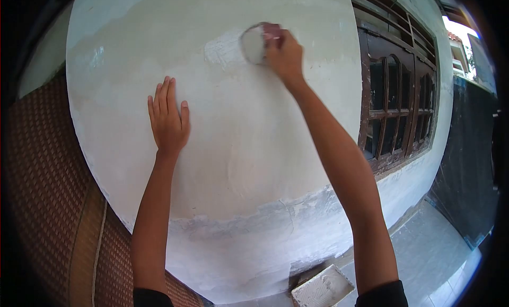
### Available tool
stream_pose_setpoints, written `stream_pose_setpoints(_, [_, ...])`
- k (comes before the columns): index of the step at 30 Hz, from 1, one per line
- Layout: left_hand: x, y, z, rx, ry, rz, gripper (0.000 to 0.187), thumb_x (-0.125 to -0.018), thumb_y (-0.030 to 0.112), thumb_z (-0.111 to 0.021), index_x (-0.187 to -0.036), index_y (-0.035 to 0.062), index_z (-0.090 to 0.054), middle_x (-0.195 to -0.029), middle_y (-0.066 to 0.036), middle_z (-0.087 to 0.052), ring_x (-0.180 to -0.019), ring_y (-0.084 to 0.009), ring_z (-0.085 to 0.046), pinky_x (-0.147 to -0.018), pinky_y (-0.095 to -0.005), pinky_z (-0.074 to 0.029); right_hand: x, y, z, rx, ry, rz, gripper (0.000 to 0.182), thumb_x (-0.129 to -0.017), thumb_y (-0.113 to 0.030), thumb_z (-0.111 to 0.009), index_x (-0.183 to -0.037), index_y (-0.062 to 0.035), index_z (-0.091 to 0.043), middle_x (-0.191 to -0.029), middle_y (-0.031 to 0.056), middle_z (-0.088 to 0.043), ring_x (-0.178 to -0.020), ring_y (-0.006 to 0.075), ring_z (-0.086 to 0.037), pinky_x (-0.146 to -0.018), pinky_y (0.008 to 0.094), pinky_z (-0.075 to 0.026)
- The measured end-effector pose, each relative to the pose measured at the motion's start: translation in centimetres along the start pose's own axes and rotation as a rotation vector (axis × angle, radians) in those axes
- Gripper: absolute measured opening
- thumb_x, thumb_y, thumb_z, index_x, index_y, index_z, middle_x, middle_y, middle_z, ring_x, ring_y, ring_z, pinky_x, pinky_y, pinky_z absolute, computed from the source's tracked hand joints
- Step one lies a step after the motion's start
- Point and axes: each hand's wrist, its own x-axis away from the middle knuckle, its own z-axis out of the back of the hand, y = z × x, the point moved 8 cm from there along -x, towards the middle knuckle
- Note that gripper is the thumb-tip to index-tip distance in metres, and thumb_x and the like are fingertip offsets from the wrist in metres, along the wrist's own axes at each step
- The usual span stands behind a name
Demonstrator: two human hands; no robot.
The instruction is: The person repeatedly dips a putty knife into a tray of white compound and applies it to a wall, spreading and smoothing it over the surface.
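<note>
My left hand (169, 118) rests flat on the plastered wall (233, 126), its fingers stretched upward and the thumb apart. Higher up and to the right, my right hand (286, 56) grips a putty scraper (254, 44) against the wall. The scraper has a reddish-brown grip and a pale, dark-edged blade, smeared by motion. Just left of the blade is a rough white patch of putty (224, 49). Damp-looking darker plaster surrounds that patch. The fingertips of my right hand are partly hidden behind the grip.
A tray of white putty (324, 288) is on the floor near the wall's base. To the right is a brown wooden window (395, 94) with glass panes. Brown woven panelling (42, 163) lines the left side. A dark sheet (466, 163) hangs at far right above grey floor tiles (429, 248).
</note>
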Motion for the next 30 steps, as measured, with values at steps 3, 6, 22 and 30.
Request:
stream_pose_setpoints(3, [0.1,0.0,0.1,-0.035,0.027,-0.002,0.054,-0.096,0.017,-0.048,-0.148,0.0080,-0.036,-0.152,-0.007,-0.038,-0.142,-0.0270,-0.033,-0.119,-0.0492,-0.018,-2.0,7.3,5.4,0.014,0.241,-0.284,0.036,-0.091,-0.032,-0.062,-0.107,0.0000,-0.066,-0.096,0.0176,-0.069,-0.088,0.0260,-0.066,-0.078,0.0390,-0.051])
stream_pose_setpoints(6, [0.1,0.2,-0.1,-0.006,0.016,0.004,0.056,-0.097,0.015,-0.045,-0.150,0.0083,-0.031,-0.154,-0.008,-0.035,-0.144,-0.0277,-0.028,-0.119,-0.0500,-0.016,-1.8,13.4,12.1,-0.166,0.509,-0.534,0.038,-0.090,-0.028,-0.063,-0.111,0.0033,-0.066,-0.105,0.0174,-0.070,-0.094,0.0274,-0.069,-0.082,0.0383,-0.054])
stream_pose_setpoints(22, [0.2,0.1,0.0,-0.001,-0.004,0.014,0.056,-0.097,0.017,-0.044,-0.151,0.0085,-0.030,-0.155,-0.008,-0.033,-0.145,-0.0271,-0.026,-0.120,-0.0490,-0.014,-0.4,-3.7,-3.9,0.001,0.005,0.133,0.030,-0.085,-0.024,-0.065,-0.104,-0.0009,-0.062,-0.091,0.0216,-0.068,-0.088,0.0417,-0.063,-0.082,0.0495,-0.048])
stream_pose_setpoints(30, [0.3,0.3,-0.4,-0.033,0.023,0.027,0.056,-0.097,0.017,-0.044,-0.151,0.0078,-0.030,-0.155,-0.009,-0.033,-0.145,-0.0275,-0.026,-0.120,-0.0499,-0.014,-1.0,7.0,9.2,-0.145,0.456,-0.387,0.031,-0.093,-0.028,-0.063,-0.105,0.0006,-0.066,-0.096,0.0124,-0.070,-0.089,0.0206,-0.065,-0.081,0.0340,-0.051])
